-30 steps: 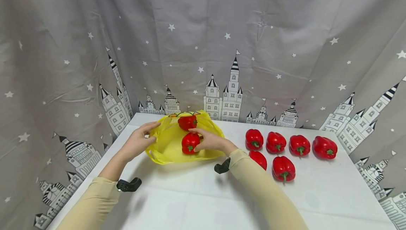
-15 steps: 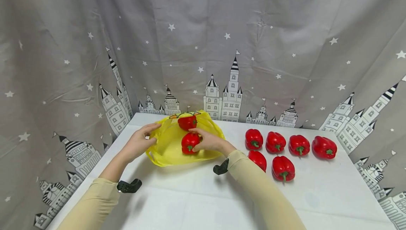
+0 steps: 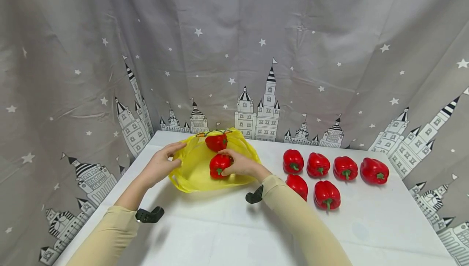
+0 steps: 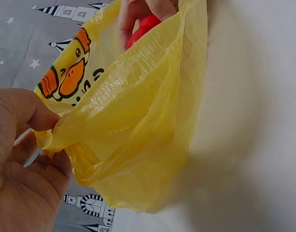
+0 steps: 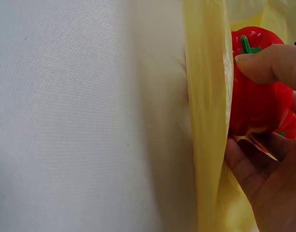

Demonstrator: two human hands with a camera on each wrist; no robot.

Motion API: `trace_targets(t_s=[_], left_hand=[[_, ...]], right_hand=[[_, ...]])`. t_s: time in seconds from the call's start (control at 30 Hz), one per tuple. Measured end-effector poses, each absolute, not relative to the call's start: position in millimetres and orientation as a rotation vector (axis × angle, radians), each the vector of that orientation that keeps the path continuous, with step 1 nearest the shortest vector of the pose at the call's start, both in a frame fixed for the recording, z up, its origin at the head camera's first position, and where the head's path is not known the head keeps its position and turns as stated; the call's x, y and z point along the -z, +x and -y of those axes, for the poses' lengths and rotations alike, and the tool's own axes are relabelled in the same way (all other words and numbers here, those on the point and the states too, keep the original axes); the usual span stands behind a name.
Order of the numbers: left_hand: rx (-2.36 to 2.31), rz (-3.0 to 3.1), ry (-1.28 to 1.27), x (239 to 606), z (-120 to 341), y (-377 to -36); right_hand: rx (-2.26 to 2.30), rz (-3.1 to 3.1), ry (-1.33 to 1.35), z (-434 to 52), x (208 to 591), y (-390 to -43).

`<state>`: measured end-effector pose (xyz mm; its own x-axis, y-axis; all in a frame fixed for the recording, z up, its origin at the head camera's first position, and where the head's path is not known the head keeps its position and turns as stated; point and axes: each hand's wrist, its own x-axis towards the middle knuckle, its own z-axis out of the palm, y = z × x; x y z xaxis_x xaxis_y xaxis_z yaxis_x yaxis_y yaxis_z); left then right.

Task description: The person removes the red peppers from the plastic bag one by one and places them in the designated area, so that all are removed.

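A yellow plastic bag [image 3: 196, 178] with a printed duck face lies with its mouth spread towards me, at the back of the white table. My left hand [image 3: 161, 166] pinches the left edge of its mouth; the left wrist view shows thumb and fingers on the crumpled film. Inside the mouth, my right hand [image 3: 241, 163] grips a red bell pepper [image 3: 218, 166], thumb beside its green stem and fingers beneath it in the right wrist view. Just behind it, another red bell pepper [image 3: 215, 142] sits deeper in the bag.
To the right of the bag, several red bell peppers [image 3: 345, 168] stand in a back row. Nearer me are two more, one bell pepper [image 3: 327, 195] in full view and one partly behind the right sleeve [image 3: 293, 209]. A grey castle-print curtain [image 3: 220, 54] hangs behind the table.
The bag's front edge has sagged slightly towards me since one second ago. Both hands keep their holds and stay almost in place.
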<state>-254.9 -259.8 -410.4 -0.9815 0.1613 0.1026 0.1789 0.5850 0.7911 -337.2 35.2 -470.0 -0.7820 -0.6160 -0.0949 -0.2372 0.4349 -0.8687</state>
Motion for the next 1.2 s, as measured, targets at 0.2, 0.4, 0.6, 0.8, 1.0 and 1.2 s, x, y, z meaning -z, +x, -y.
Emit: trace_targets(t_s=[0.2,0.4,0.6,0.8,1.0,1.2], left_hand=[[1.394,2.781,-0.3,411.0,258.1,-255.9],[1.411,2.793,-0.276,411.8,256.5,-256.1],[1.398,2.795,-0.287,412.5,256.5,-257.1],[1.387,2.784,-0.299,413.7,257.8,-257.3],[1.376,2.792,-0.299,412.5,259.7,-258.5],[1.39,2.805,-0.289,411.6,258.2,-260.3]], right_hand=[[1.347,-2.256,-0.701,-36.0,470.2,-335.9],[1.378,-2.235,-0.684,-37.0,470.1,-334.8],[1.414,-2.245,-0.695,-38.1,469.9,-335.0],[1.424,-2.288,-0.713,-42.1,461.1,-331.6],[1.429,-2.245,-0.692,-56.0,444.3,-325.6],[1.418,-2.26,-0.698,-79.4,428.9,-320.3]])
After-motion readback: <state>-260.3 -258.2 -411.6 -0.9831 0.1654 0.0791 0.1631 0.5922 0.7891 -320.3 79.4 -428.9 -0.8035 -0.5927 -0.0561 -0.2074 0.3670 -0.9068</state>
